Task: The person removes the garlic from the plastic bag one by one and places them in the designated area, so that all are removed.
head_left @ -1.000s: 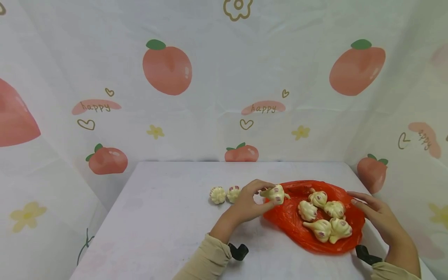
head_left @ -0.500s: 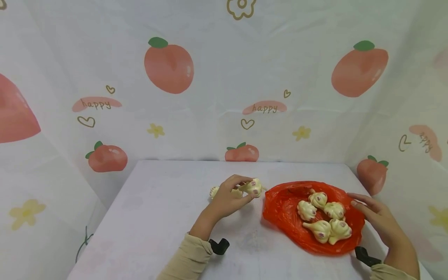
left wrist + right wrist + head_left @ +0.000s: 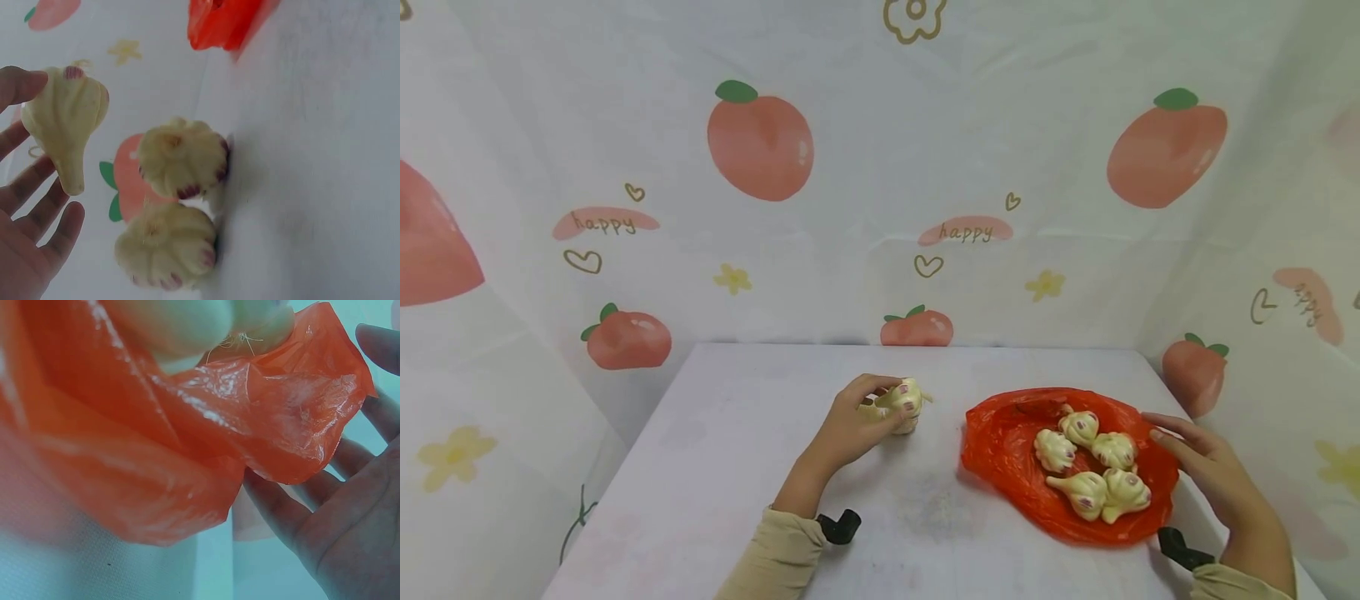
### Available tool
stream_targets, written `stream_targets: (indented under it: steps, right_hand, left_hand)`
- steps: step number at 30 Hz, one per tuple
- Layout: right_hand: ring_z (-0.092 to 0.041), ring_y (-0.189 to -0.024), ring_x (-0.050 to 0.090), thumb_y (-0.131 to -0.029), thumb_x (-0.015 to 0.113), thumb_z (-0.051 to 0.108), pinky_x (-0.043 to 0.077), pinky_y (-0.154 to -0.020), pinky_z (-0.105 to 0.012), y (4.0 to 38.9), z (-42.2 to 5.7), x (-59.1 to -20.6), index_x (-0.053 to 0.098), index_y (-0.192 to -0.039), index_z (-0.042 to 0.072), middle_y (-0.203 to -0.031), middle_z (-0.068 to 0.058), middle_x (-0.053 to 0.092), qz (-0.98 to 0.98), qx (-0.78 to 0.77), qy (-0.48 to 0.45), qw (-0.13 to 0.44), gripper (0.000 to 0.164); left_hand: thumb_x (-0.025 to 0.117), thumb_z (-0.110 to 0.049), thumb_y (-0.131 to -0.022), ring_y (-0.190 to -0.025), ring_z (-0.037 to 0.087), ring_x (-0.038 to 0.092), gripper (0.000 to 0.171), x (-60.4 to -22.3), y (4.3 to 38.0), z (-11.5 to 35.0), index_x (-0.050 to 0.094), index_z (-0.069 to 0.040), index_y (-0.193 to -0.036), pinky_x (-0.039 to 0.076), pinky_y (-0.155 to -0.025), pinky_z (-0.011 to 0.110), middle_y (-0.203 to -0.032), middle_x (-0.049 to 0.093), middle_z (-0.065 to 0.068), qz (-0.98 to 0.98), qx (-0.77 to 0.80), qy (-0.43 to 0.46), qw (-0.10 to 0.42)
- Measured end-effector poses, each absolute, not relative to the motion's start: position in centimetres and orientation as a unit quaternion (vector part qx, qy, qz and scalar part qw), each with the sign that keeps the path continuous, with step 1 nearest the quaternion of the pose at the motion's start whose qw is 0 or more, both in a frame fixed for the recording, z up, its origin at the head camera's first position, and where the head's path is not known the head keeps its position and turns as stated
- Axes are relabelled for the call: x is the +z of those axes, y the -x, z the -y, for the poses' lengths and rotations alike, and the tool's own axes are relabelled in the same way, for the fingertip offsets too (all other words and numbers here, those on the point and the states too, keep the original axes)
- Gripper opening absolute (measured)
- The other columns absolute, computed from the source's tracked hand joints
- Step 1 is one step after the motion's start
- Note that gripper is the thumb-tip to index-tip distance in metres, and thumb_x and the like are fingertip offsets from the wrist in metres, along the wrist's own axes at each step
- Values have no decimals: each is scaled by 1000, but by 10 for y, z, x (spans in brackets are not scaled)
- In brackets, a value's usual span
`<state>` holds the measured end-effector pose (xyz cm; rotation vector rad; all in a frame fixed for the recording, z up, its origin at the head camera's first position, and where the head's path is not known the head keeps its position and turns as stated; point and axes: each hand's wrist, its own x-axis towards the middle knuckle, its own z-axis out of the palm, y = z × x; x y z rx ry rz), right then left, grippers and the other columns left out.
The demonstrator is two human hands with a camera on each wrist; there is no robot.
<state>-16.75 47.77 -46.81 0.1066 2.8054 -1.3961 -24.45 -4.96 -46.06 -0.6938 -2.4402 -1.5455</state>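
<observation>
Our left hand (image 3: 847,425) pinches one garlic bulb (image 3: 65,115) between thumb and fingers. We hold it up in the air, off the desk (image 3: 737,467). Its long way runs side to side: the neck points left, back toward our palm, and the fat end with its little roots points right. When we look down from our head, it hides most of the right standing bulb (image 3: 181,159). We think that is what counts most: what we hold is over, or nearly over, one that sits on the desk. We cannot tell how big the gap is. Just beside that one, on its left, sits the left standing bulb (image 3: 165,247), mostly hidden by our hand in the head view. Both are toward the far edge of the desk, and our left hand is the nearer one to them. Well apart from them, near the right edge of the desk, lies the red bag (image 3: 1000,467), spread wide, with five more bulbs (image 3: 1115,451) inside. Our right hand (image 3: 1221,471) touches the right rim of the bag, thumb and fingers apart. Behind the far edge hangs a cloth (image 3: 820,275) with fruit on it.
</observation>
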Motion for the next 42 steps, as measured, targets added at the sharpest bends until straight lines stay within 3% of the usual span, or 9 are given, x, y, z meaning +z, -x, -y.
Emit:
stream_targets:
  steps: [12,15,19,21,23,28,31,36,42]
  right_hand:
    - [25,-100,48,-112,53,37,54,-76,-13,168,-477,-468,52,-152,1,-112,47,44,-897,-440,-34,8,53]
    - [24,-99,47,-112,52,40,63,-85,-29,169,-479,-468,52,-153,3,-112,46,43,-901,-432,-40,14,55]
    - [23,-99,46,-112,52,42,61,-95,-55,169,-482,-468,51,-154,6,-112,45,41,-905,-423,-47,19,56]
    - [23,-99,47,-112,52,42,63,-93,-51,169,-483,-468,52,-154,6,-112,46,42,-904,-424,-47,18,56]
    - [23,-99,48,-112,52,40,64,-86,-36,169,-482,-468,52,-154,5,-111,47,43,-904,-426,-44,15,55]
    - [24,-98,49,-112,53,37,54,-75,-14,168,-481,-469,52,-153,3,-111,48,44,-900,-434,-36,7,52]
    - [23,-99,50,-112,53,36,55,-76,-15,169,-481,-470,53,-153,3,-111,48,45,-900,-434,-35,7,52]
    - [22,-100,50,-112,53,41,64,-84,-32,171,-483,-470,52,-154,5,-112,47,43,-903,-428,-42,16,55]
    - [21,-100,49,-112,52,42,64,-91,-48,171,-482,-470,51,-154,5,-112,46,43,-903,-427,-46,22,57]
  left_hand:
    - [84,-31,-93,-118,17,64,41,-465,246,89,71,-30,-132,52,-100,60,-126,69,-8,818,-529,204,100]
    - [85,-32,-93,-119,18,64,42,-464,248,98,71,-29,-133,51,-102,61,-128,70,-7,820,-532,185,104]
    - [85,-36,-92,-121,20,64,44,-463,251,110,71,-29,-133,51,-103,61,-129,70,-6,825,-530,159,112]
    - [84,-37,-92,-121,20,64,44,-464,252,116,70,-28,-133,51,-103,60,-130,70,-6,829,-527,149,117]
    - [84,-38,-93,-121,20,64,45,-464,254,122,70,-27,-134,52,-103,59,-131,70,-5,831,-524,140,122]
    - [83,-40,-94,-123,22,64,47,-466,256,134,69,-26,-137,51,-104,58,-135,69,-2,835,-522,125,122]
    - [83,-40,-94,-123,23,64,47,-467,256,140,69,-25,-137,51,-104,60,-135,69,-1,837,-521,118,118]
    - [84,-39,-93,-121,24,64,46,-466,255,147,70,-24,-135,50,-104,59,-134,69,0,842,-519,109,103]
    - [85,-32,-92,-120,26,65,43,-466,255,151,71,-22,-132,50,-103,57,-131,71,2,848,-512,108,85]
